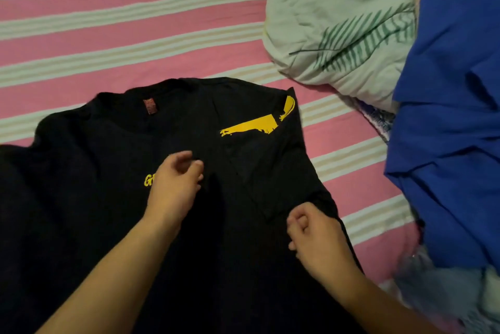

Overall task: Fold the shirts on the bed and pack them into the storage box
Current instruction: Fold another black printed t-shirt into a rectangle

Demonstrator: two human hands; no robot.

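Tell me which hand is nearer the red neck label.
Left. The left hand lies on the black shirt just below the red neck label; the right hand is at the shirt's lower right edge.

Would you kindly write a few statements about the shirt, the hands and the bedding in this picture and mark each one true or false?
1. The black shirt lies on a pink striped bedsheet. True.
2. The shirt's print is white. False: the print is yellow.
3. The right hand grips the shirt's right edge. True: its fingers curl around a fold of fabric.
4. The left hand lies off the shirt, on the sheet. False: it is over the shirt's middle.
5. A blue cloth lies at the right. True.
6. The pale leaf-patterned quilt covers the shirt. False: it lies apart, beyond the shirt.
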